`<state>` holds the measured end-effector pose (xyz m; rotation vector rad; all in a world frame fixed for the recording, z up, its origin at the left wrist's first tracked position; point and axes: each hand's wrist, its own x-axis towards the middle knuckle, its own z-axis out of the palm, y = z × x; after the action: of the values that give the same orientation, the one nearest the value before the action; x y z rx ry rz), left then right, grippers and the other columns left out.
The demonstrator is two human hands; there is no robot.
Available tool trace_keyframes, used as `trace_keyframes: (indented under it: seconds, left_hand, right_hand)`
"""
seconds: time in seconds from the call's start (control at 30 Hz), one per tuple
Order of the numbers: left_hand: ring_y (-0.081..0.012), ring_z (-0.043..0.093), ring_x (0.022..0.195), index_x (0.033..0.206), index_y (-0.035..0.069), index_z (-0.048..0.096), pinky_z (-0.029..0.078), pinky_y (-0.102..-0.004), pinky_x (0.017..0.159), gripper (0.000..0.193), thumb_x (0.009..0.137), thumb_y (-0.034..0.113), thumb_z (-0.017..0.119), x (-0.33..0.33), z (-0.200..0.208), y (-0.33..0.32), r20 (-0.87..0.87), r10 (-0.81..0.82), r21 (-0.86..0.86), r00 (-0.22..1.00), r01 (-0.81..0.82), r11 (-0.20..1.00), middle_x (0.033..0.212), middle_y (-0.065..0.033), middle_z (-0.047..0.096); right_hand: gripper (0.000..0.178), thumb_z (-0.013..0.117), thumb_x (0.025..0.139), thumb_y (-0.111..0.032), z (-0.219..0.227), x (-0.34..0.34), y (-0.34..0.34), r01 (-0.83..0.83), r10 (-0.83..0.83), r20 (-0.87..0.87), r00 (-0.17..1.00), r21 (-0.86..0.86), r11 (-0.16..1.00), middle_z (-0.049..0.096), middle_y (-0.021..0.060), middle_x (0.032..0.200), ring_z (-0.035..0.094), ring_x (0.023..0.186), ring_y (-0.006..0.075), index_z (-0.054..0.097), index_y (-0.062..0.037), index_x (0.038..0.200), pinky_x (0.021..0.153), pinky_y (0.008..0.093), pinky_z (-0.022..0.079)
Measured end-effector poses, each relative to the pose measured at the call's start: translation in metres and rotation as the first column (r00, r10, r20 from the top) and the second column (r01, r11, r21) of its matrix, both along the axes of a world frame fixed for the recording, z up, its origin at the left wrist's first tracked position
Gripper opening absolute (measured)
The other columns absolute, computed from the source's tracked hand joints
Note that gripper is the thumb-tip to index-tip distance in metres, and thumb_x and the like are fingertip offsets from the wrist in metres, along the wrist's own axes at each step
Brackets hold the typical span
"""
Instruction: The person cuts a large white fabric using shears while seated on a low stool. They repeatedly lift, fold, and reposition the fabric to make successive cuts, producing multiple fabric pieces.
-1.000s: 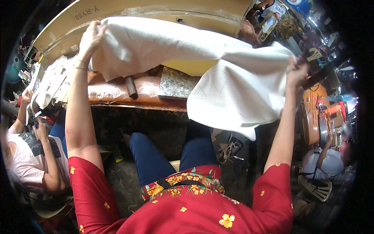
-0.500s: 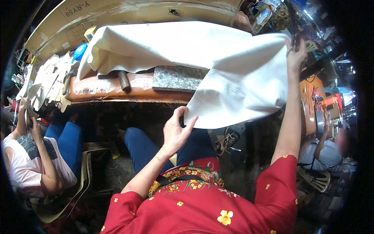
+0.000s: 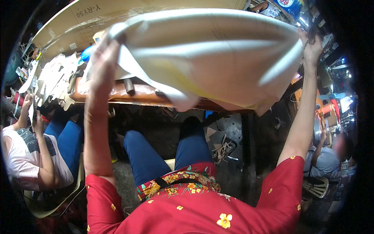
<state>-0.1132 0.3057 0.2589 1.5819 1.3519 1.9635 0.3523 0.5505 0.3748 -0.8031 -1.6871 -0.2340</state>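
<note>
Sheet (image 3: 222,50) is up over the bench (image 3: 113,93), pinched at its ends by the left hand (image 3: 106,58), blurred, and the right hand (image 3: 313,52). Opened out sideways: done. Lower edge hangs loose, folded; not flat on the bench.

Dark characters (image 3: 89,11) run across the brown cardboard (image 3: 54,33) at upper left, above a small pale label (image 3: 73,46). At upper right, a blue item (image 3: 295,11) bears red-and-white print; a white shirt (image 3: 269,10) nearby shows what seems dark lettering, small and soft.
</note>
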Motion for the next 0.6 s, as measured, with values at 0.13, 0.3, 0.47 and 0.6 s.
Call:
trace_keyframes:
  seconds: [0.13, 0.3, 0.47, 0.6]
  left_hand:
    - [-0.0208, 0.058, 0.105, 0.119, 0.0, 0.053, 0.045, -0.0315, 0.092, 0.035, 0.094, 0.025, 0.05, -0.066, 0.063, 0.043, 0.118, -0.226, 0.093, 0.967, 0.215, 0.972, 0.113, -0.0137, 0.06]
    - [-0.0231, 0.046, 0.122, 0.131, 0.002, 0.04, 0.037, -0.037, 0.102, 0.054, 0.097, 0.043, 0.041, -0.086, 0.054, 0.087, 0.079, -0.368, -0.029, 0.926, 0.372, 0.928, 0.132, -0.019, 0.046]
    - [-0.0255, 0.034, 0.13, 0.137, 0.007, 0.034, 0.03, -0.0441, 0.105, 0.059, 0.093, 0.04, 0.054, 0.045, -0.064, 0.051, 0.487, 0.285, -0.073, 0.825, -0.287, 0.955, 0.141, -0.015, 0.034]
    - [-0.0152, 0.054, 0.103, 0.12, 0.006, 0.049, 0.048, -0.0291, 0.079, 0.042, 0.091, 0.033, 0.06, 0.138, -0.125, -0.018, 0.657, 0.161, -0.377, 0.736, 0.136, 0.916, 0.112, -0.0079, 0.053]
  right_hand:
    - [0.029, 0.075, 0.078, -0.006, -0.003, -0.017, 0.011, -0.363, 0.336, -0.261, 0.905, -0.064, 0.93, 0.064, 0.007, 0.091, 0.062, 0.083, 0.0138, 0.06, 0.004, 0.101, 0.075, 0.0258, 0.048]
    - [0.031, 0.076, 0.079, -0.01, -0.004, -0.042, 0.041, -0.312, 0.282, -0.263, 0.923, -0.078, 0.947, 0.064, 0.0033, 0.088, 0.059, 0.081, 0.0086, 0.061, 0.0003, 0.104, 0.073, 0.0217, 0.047]
    - [0.015, 0.061, 0.086, -0.002, -0.044, -0.05, 0.042, -0.066, 0.011, -0.195, 0.981, -0.279, 0.958, 0.066, 0.0089, 0.093, 0.061, 0.085, 0.0146, 0.06, 0.0021, 0.1, 0.076, 0.0251, 0.046]
    - [0.016, 0.062, 0.088, -0.012, -0.083, -0.035, 0.01, -0.296, 0.195, -0.252, 0.948, -0.472, 0.83, 0.067, 0.0109, 0.092, 0.062, 0.083, 0.0167, 0.058, 0.0006, 0.097, 0.074, 0.0296, 0.047]
